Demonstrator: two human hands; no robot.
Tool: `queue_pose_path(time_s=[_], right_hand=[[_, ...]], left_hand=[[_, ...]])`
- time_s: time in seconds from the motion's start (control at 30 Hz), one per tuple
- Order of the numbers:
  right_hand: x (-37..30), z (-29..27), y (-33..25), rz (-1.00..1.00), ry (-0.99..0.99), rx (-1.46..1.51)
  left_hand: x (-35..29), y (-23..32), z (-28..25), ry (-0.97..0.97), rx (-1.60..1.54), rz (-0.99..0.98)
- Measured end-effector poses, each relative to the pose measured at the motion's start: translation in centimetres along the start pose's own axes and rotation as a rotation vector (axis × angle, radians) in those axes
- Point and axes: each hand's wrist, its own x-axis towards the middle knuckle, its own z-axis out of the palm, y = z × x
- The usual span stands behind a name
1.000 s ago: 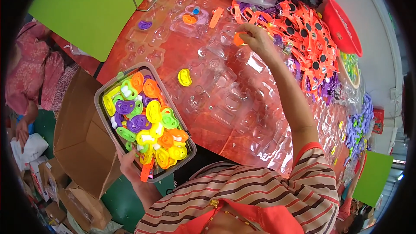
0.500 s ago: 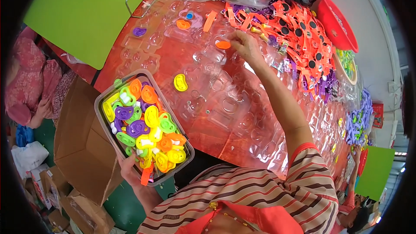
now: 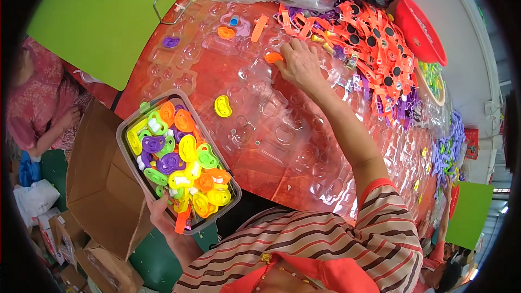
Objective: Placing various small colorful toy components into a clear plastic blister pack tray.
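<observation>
My left hand (image 3: pixel 158 214) grips the near edge of a clear plastic tub (image 3: pixel 132 116) from below; the tub is heaped with several yellow, orange, green and purple toy pieces (image 3: pixel 182 160). My right hand (image 3: pixel 302 63) is stretched far over the red table (image 3: pixel 217 78) and presses an orange toy piece (image 3: pixel 273 57) onto a clear blister tray (image 3: pixel 271 130). A yellow piece (image 3: pixel 222 106) sits in a tray pocket between the tub and my right hand. Further back lie an orange piece (image 3: pixel 226 32) and a purple piece (image 3: pixel 171 42) in other pockets.
A pile of orange and purple carded strips (image 3: pixel 369 38) covers the far right of the table, beside a red bowl (image 3: pixel 418 30). An open cardboard box (image 3: pixel 100 184) stands at my left. A person in pink (image 3: pixel 43 103) sits further left. A green board (image 3: pixel 103 13) lies behind.
My right hand has come back toward me and to the left with the orange piece and set it down on the blister tray. The tub stays held in my left hand.
</observation>
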Motion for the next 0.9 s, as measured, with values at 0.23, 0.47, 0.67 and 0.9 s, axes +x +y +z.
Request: queue_pose_path(time_s=[0.23,0.47,0.67,0.9], right_hand=[[-0.1,0.3,-0.3,-0.006,0.002,0.016],[0.1,0.6,0.4,-0.1,-0.117,-0.001],[0.2,0.5,1.0,-0.12,-0.085,0.094],[-0.2,-0.5,2.2,-0.061,0.113,0.421]], left_hand=[[0.1,-0.4,-0.1,-0.014,-0.026,0.006],[0.0,-0.7,-0.4,-0.003,-0.022,0.004],[-0.1,-0.8,-0.1,0.014,-0.023,-0.01],[-0.2,-1.0,-0.1,0.017,-0.036,0.019]])
